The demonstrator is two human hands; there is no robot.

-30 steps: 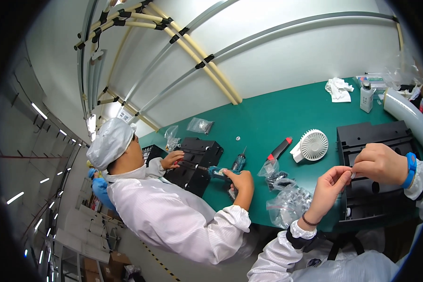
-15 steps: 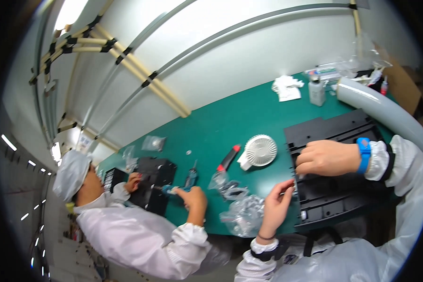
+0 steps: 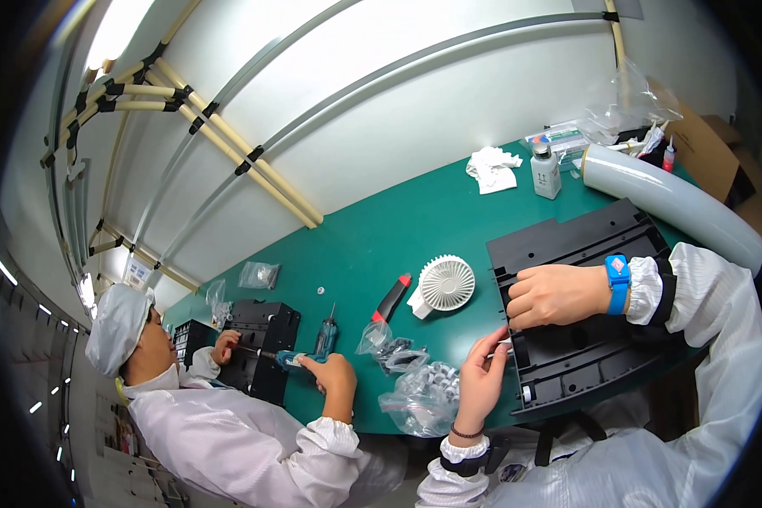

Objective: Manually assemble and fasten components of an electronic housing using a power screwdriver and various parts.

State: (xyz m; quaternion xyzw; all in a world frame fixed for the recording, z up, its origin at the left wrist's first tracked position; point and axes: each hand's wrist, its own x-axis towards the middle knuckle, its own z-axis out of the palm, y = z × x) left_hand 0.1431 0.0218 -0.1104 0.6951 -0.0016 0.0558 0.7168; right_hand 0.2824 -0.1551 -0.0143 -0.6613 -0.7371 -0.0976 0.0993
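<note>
Black plastic lies under the right hand (image 3: pixel 543 298): a long ribbed panel (image 3: pixel 571 366), set on the green worktop (image 3: pixel 364 233), running away to the right beneath that wrist and its blue band (image 3: pixel 618 282). A second ago both hands met in the air over the panel, fingertips together around something tiny and white. Now they have parted, and the right hand is down at the panel's left edge, so the handling seems to have moved from the loose bit to the edge itself. Its fingers are bent and close together, their tips turned under; whether they grip anything, I cannot tell. The left hand (image 3: pixel 481 383) waits just outside that edge, palm inward, thumb and forefinger narrowly apart just below the right hand's fingers. A small pale piece (image 3: pixel 505 343) shows between them, though I cannot tell whether it is pinched or merely behind.

Just left of the left hand sit clear bags (image 3: pixel 432 396) of small parts. Farther off, beyond it, are a white fan (image 3: pixel 446 284) and a red-and-black cutter (image 3: pixel 392 298). Well to its left, a co-worker's hand (image 3: pixel 339 385) holds a teal power driver (image 3: pixel 291 360).
</note>
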